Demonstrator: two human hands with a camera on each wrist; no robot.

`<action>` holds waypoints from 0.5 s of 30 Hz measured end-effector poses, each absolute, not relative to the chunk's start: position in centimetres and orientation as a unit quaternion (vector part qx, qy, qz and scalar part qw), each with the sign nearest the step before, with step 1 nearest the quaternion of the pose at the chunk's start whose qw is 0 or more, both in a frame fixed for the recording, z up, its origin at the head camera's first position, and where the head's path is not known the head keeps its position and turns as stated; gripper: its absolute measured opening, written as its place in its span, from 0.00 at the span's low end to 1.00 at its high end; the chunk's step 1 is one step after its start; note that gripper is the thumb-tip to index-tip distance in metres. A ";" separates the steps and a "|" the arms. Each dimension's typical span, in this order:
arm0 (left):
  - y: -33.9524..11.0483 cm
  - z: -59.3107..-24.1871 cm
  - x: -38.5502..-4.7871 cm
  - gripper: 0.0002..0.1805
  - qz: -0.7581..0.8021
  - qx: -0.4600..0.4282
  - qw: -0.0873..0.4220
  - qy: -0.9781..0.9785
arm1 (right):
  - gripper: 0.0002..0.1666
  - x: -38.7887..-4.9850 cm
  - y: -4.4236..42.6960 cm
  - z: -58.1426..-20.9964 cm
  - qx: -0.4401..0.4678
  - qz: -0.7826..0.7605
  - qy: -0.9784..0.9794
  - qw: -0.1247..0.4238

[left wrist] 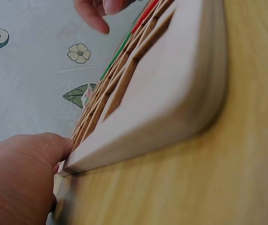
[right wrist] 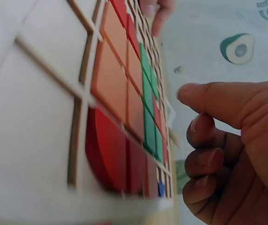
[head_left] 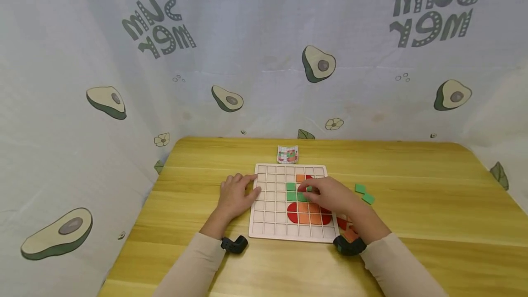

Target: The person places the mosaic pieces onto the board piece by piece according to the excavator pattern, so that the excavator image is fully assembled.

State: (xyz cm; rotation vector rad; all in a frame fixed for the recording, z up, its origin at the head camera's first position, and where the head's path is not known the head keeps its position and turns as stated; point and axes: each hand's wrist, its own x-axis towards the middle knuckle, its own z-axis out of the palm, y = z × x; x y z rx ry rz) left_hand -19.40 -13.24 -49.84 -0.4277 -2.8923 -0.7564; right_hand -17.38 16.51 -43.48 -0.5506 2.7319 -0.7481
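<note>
A pale wooden grid board (head_left: 270, 228) lies on the table, its right half partly filled with red, orange and green tiles. My left hand (head_left: 237, 196) rests at the board's left edge, thumb and forefinger touching the rim; the left wrist view shows the thumb (left wrist: 54, 146) against it. Over the filled cells hovers my right hand (head_left: 330, 192), fingertips close to the green tiles (head_left: 292, 196). In the right wrist view its thumb (right wrist: 218, 101) is extended and the other fingers are bent, with no tile visible between them. Part of the pattern is hidden beneath this hand.
Two loose green tiles (head_left: 368, 198) lie right of the board. Red and orange pieces (head_left: 350, 234) lie by its lower right corner, partly behind the right wrist's black band. A small pattern card (head_left: 288, 155) stands behind the board. A printed curtain (head_left: 264, 58) hangs beyond the table.
</note>
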 end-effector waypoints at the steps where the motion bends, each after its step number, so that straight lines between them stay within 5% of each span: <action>1: -13.2 -49.8 -19.4 0.26 -0.249 -0.142 0.062 -0.956 | 0.13 -17.1 17.0 -43.2 -0.185 -0.262 0.938 0.129; 15: -13.0 -49.8 -19.3 0.26 -0.245 -0.140 0.062 -0.958 | 0.11 -12.9 24.0 -43.4 -0.141 -0.286 0.930 0.185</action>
